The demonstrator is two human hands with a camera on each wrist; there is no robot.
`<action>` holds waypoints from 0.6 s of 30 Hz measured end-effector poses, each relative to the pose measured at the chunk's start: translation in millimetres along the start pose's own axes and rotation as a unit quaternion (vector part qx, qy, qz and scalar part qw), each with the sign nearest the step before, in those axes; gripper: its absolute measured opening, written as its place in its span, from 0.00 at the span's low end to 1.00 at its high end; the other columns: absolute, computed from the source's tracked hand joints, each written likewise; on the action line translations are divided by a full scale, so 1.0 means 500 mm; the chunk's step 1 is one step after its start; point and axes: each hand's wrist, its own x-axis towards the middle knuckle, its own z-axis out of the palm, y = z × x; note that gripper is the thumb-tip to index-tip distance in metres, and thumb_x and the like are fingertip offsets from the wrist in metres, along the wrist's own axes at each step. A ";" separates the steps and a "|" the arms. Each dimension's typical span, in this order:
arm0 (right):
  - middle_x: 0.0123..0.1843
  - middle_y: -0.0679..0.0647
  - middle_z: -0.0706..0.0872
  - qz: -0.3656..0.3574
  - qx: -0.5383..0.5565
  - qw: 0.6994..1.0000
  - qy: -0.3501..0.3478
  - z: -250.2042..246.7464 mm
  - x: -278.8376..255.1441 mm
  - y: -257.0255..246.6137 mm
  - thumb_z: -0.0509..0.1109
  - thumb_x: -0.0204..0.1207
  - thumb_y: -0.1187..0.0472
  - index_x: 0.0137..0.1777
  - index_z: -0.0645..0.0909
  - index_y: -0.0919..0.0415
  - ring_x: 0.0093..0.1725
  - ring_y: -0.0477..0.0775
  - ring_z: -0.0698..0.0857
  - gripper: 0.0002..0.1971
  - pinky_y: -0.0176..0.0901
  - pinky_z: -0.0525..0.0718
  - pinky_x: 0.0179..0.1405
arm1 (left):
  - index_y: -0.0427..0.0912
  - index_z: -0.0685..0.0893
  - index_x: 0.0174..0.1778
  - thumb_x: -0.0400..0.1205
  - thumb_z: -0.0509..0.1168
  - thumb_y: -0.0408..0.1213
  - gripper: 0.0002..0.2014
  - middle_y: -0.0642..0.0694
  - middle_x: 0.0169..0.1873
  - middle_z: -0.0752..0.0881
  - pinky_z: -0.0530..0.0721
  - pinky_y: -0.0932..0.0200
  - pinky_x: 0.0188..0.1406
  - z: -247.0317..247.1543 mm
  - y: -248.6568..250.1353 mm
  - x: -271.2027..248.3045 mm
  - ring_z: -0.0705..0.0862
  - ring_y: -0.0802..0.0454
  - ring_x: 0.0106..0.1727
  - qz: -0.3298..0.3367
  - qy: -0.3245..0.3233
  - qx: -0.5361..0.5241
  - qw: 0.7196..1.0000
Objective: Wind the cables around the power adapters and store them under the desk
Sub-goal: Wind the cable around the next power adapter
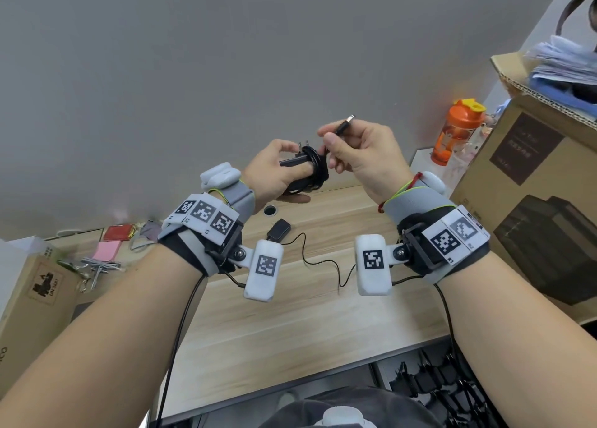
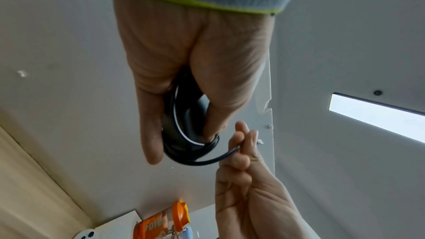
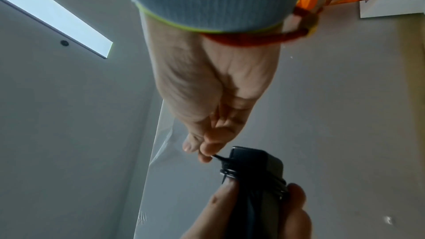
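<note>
My left hand (image 1: 284, 172) grips a black power adapter (image 1: 298, 161), raised above the wooden desk (image 1: 290, 314), its metal prongs pointing up. Black cable (image 1: 315, 169) is coiled in several turns around the adapter. My right hand (image 1: 352, 150) pinches the free end of that cable (image 1: 342, 127) just right of the adapter, the silver plug tip sticking up. In the left wrist view the coil (image 2: 184, 139) loops under my left fingers and a short strand runs to my right hand (image 2: 241, 152). The right wrist view shows the adapter (image 3: 253, 166) with the cable wound around it. A second black adapter (image 1: 278, 230) lies on the desk with its thin cable (image 1: 323, 259) loose.
A large cardboard box (image 1: 529, 201) stands at the right, an orange bottle (image 1: 457, 130) behind it. A brown box (image 1: 35, 292), pink notes (image 1: 108, 250) and metal clips (image 1: 97, 266) sit at the left. Several black adapters (image 1: 436, 385) lie below the desk's front edge.
</note>
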 end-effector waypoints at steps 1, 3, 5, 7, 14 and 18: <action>0.34 0.56 0.88 0.012 0.002 1.000 0.004 0.000 -0.002 -0.002 0.70 0.81 0.68 0.59 0.81 0.66 0.26 0.48 0.79 0.09 0.35 0.78 0.25 | 0.39 0.74 0.68 0.82 0.70 0.33 0.19 0.36 0.60 0.85 0.92 0.47 0.40 0.001 0.000 0.002 0.91 0.40 0.50 0.001 0.009 -0.011 1.000; 0.32 0.56 0.88 0.046 0.002 0.999 -0.006 0.002 -0.007 -0.003 0.73 0.79 0.67 0.63 0.75 0.64 0.23 0.48 0.77 0.15 0.35 0.73 0.21 | 0.36 0.76 0.69 0.84 0.67 0.31 0.17 0.37 0.61 0.85 0.92 0.47 0.43 0.001 0.000 0.007 0.91 0.43 0.51 0.010 0.022 -0.033 0.999; 0.31 0.56 0.88 0.076 -0.014 0.997 -0.027 0.007 -0.015 -0.001 0.75 0.78 0.66 0.62 0.72 0.62 0.22 0.49 0.76 0.17 0.35 0.71 0.20 | 0.35 0.77 0.69 0.85 0.65 0.30 0.16 0.37 0.59 0.85 0.92 0.46 0.46 0.000 0.002 0.010 0.90 0.46 0.49 0.010 0.033 -0.052 0.998; 0.32 0.57 0.88 0.098 -0.039 0.994 -0.039 0.010 -0.020 0.003 0.76 0.77 0.65 0.60 0.72 0.62 0.22 0.49 0.76 0.17 0.36 0.70 0.20 | 0.35 0.78 0.69 0.85 0.63 0.30 0.16 0.35 0.60 0.85 0.91 0.43 0.50 0.000 0.005 0.012 0.89 0.42 0.51 0.001 0.040 -0.057 0.998; 0.28 0.56 0.87 0.158 -0.079 0.984 -0.035 0.021 -0.019 0.009 0.79 0.74 0.63 0.56 0.70 0.61 0.20 0.48 0.76 0.20 0.36 0.70 0.18 | 0.36 0.76 0.70 0.82 0.59 0.28 0.18 0.30 0.63 0.84 0.89 0.52 0.38 0.007 0.008 0.010 0.85 0.38 0.45 -0.012 0.047 -0.064 0.997; 0.29 0.58 0.87 0.174 -0.092 0.980 -0.022 0.025 -0.017 0.010 0.79 0.74 0.63 0.59 0.70 0.63 0.20 0.48 0.77 0.22 0.36 0.71 0.19 | 0.39 0.75 0.68 0.82 0.58 0.27 0.18 0.32 0.62 0.84 0.91 0.43 0.49 0.007 0.006 0.005 0.85 0.38 0.46 0.000 0.054 -0.048 0.997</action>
